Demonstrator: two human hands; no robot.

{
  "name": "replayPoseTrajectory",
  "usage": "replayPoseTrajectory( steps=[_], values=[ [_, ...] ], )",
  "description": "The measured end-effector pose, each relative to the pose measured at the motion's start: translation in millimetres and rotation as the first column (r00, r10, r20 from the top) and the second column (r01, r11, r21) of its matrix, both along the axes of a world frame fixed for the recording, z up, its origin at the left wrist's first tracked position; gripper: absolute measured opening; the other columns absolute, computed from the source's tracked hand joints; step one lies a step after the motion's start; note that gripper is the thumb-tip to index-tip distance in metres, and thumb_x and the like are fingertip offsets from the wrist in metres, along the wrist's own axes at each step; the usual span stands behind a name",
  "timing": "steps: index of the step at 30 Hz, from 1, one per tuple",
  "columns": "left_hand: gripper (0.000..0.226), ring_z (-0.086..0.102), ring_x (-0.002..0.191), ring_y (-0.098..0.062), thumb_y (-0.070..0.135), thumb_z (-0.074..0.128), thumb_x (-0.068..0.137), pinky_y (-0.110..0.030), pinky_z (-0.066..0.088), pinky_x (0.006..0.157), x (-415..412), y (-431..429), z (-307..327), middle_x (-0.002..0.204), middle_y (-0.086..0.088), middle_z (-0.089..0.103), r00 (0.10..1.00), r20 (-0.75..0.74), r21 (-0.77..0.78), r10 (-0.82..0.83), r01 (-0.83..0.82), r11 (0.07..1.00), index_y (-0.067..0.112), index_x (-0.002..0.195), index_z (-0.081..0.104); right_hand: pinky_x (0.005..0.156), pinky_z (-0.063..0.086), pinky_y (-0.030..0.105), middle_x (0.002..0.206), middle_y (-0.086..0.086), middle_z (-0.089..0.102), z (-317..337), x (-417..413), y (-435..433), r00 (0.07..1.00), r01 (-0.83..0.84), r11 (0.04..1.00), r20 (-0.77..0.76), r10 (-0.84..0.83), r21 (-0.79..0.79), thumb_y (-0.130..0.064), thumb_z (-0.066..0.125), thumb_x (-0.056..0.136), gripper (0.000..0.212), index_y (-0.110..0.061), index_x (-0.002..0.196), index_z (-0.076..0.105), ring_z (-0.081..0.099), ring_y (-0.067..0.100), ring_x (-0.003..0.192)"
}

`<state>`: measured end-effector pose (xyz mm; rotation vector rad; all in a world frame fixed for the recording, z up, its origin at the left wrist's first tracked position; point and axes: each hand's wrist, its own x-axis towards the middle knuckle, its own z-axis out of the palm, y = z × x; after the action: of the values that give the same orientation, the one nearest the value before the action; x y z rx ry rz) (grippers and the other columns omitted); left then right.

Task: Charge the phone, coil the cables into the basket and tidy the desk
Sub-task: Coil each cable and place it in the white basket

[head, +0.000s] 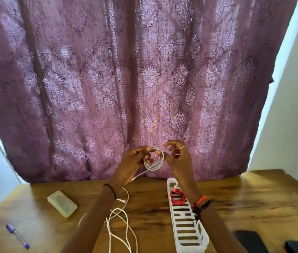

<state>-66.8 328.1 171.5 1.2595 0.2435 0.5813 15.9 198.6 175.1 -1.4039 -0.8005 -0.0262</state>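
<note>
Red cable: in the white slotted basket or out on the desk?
In: the coiled red cable lies inside the white slotted plastic basket, near its far end.

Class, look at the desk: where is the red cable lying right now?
In the head view, the red cable lies coiled inside the white basket, near its far end, right of centre on the wooden desk.
</note>
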Motion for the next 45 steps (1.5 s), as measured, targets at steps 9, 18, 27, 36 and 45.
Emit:
replayPoseTrajectory(
  steps=[9, 18, 27, 36, 45],
  values=[
    [0.020, 0.046, 0.047, 0.000, 0.008, 0.051, 0.093, -0.012, 0.045, 0.053, -9.6, 5.7, 7.3, 0.049, 0.011, 0.048, 0.992, -0.130, 0.363, -0.004, 0.051, 0.930, 0.003, 0.104, 0.066, 0.043, 0.048, 0.015, 0.049, -0.003, 0.060, 11.2, 1.3, -5.2, 0.543, -0.333, 0.901, -0.725, 0.425, 0.278, -0.005, 0.059, 0.086, 0.015, -0.009, 0.073, 0.055, 0.055, 0.005, 0.040],
    [0.025, 0.043, 0.045, 0.001, 0.006, 0.051, 0.093, -0.012, 0.038, 0.048, -7.1, 4.1, 0.2, 0.047, 0.010, 0.049, 0.988, -0.028, 0.431, 0.155, -0.128, 0.893, 0.022, 0.086, 0.069, 0.061, 0.057, 0.026, 0.049, -0.001, 0.052, 21.6, 4.0, -16.0, 0.610, -0.502, 0.863, -0.685, 0.397, 0.053, -0.009, 0.052, 0.093, 0.013, -0.005, 0.088, 0.063, 0.055, 0.013, 0.052],
    [0.020, 0.056, 0.058, 0.011, 0.002, 0.049, 0.093, -0.005, 0.043, 0.062, -3.1, 1.8, -10.3, 0.080, -0.011, 0.061, 0.974, -0.042, 0.693, 0.224, -0.133, 0.708, 0.005, 0.100, 0.067, 0.059, 0.052, 0.035, 0.057, 0.004, 0.058, 17.3, 6.8, -9.7, 0.978, -0.198, 0.871, -0.147, 0.147, -0.449, -0.002, 0.064, 0.083, 0.012, -0.011, 0.075, 0.065, 0.051, 0.008, 0.040],
    [0.021, 0.052, 0.061, 0.006, 0.008, 0.050, 0.094, -0.012, 0.040, 0.062, -7.1, 10.4, -14.2, 0.072, -0.002, 0.063, 0.966, -0.062, 0.721, 0.249, -0.129, 0.681, 0.022, 0.094, 0.066, 0.061, 0.041, 0.016, 0.066, -0.009, 0.064, 6.0, 11.5, -2.3, 0.991, -0.128, 0.872, -0.024, 0.132, -0.472, -0.009, 0.068, 0.080, 0.024, -0.026, 0.064, 0.062, 0.053, -0.005, 0.055],
    [0.024, 0.043, 0.042, -0.002, -0.001, 0.044, 0.094, -0.018, 0.051, 0.051, -8.6, -8.0, -15.6, 0.048, 0.008, 0.047, 0.978, 0.029, -0.091, 0.207, -0.203, 0.975, 0.005, 0.090, 0.067, 0.079, 0.038, 0.022, 0.090, 0.009, 0.067, -1.4, 7.9, 6.0, 0.956, 0.164, 0.894, 0.291, -0.040, -0.418, -0.011, 0.072, 0.077, 0.007, -0.009, 0.083, 0.074, 0.056, 0.016, 0.087]
  ],
)
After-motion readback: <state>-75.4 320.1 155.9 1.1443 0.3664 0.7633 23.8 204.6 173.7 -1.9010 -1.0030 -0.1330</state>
